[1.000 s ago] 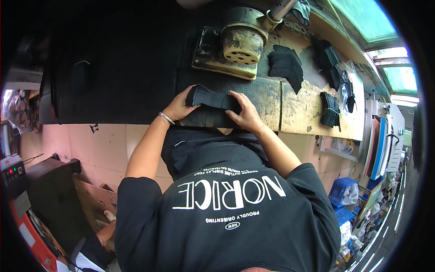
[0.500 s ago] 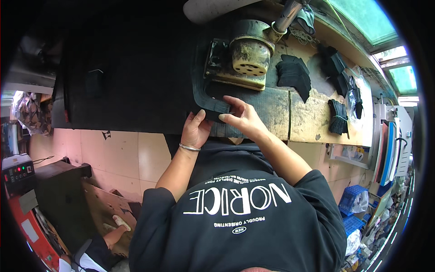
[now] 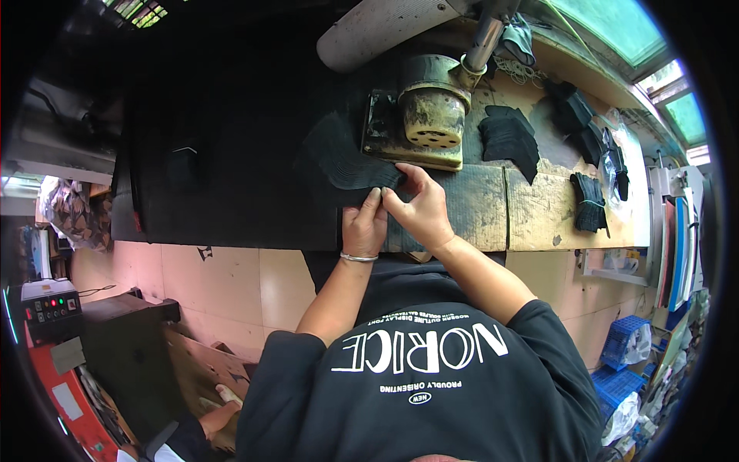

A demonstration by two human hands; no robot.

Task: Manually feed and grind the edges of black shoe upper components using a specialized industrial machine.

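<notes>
Between my hands is a stack of thin black curved pieces (image 3: 342, 163), fanned out in layers over the dark bench top. Their material I cannot tell. My right hand (image 3: 423, 206) pinches the stack's near right end between thumb and fingers. Beside it, my left hand (image 3: 364, 225), with a silver bangle at the wrist, grips the same end from below. The two thumbs nearly meet there. Part of my left fingers is hidden under the dark layers.
A stained metal machine head (image 3: 435, 115) on a base stands just beyond my hands. To the right lie a black cut-piece stack (image 3: 509, 142) and a tied black bundle (image 3: 590, 202) on cardboard. Another person's arm (image 3: 219, 420) shows at lower left, near a control box (image 3: 52, 308).
The layers have spread from a narrow curved strip into a wide fan. My hands have come closer together at its end. The whole view has shifted slightly.
</notes>
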